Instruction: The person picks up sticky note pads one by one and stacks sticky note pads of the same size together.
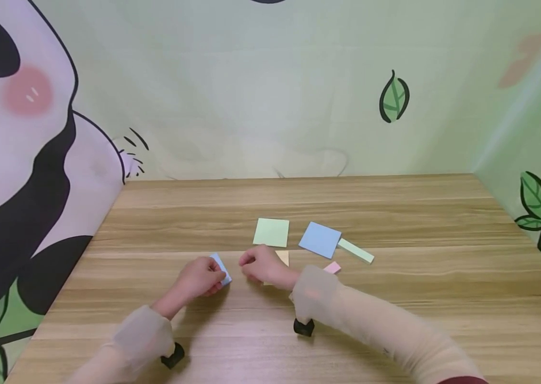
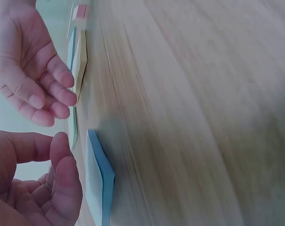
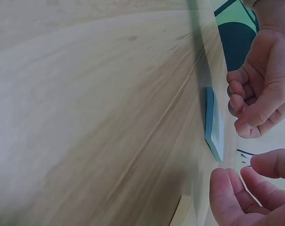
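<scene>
A blue sticky-note pad (image 1: 221, 261) lies on the wooden table, partly covered in the head view by my left hand (image 1: 202, 276). In the left wrist view, the thumb and index fingertip of that hand meet beside the blue pad (image 2: 99, 179), holding nothing. My right hand (image 1: 266, 265) hovers over a yellow pad (image 1: 283, 257) and hides most of it. Its fingers are loosely bent with nothing between them, as the right wrist view shows. The two hands face each other, a short gap between them.
Behind the hands lie a green square pad (image 1: 271, 232) and a blue square pad (image 1: 320, 240). A light green strip (image 1: 356, 251) touches the blue square's right side. Near the right wrist is a pink strip (image 1: 332, 268). A printed backdrop (image 1: 251, 106) stands behind the table.
</scene>
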`<state>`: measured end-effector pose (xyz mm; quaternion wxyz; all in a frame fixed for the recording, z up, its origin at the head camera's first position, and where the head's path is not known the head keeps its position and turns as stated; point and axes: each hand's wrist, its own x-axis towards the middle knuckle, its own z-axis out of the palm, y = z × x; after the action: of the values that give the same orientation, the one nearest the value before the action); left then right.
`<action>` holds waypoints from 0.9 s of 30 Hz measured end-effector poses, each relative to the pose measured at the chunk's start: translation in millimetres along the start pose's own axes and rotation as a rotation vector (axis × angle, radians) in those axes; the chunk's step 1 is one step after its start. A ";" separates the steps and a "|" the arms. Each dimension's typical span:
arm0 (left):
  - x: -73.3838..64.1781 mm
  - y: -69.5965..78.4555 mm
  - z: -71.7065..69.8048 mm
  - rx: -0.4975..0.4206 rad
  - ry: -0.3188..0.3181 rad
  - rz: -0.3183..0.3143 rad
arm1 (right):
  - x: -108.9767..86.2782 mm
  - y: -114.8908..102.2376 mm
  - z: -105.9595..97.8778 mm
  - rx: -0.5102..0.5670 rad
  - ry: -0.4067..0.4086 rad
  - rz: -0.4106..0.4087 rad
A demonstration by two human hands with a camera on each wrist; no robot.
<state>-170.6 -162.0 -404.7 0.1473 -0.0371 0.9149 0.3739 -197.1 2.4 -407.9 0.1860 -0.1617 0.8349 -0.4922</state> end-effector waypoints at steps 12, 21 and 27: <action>-5.3 -12.6 -19.6 0.109 -0.043 -0.020 | 6.2 -3.0 16.2 -0.009 0.029 0.042; -5.4 -21.7 -22.4 0.175 -0.075 -0.036 | 13.3 -4.8 26.0 -0.037 0.044 0.030; -2.7 -25.0 -23.1 0.139 -0.072 -0.052 | 14.3 -5.0 30.9 -0.011 0.032 0.059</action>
<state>-169.2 -196.0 -405.1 0.1922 -0.0371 0.9315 0.3067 -194.7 -30.0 -419.5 0.1859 -0.1302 0.8448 -0.4846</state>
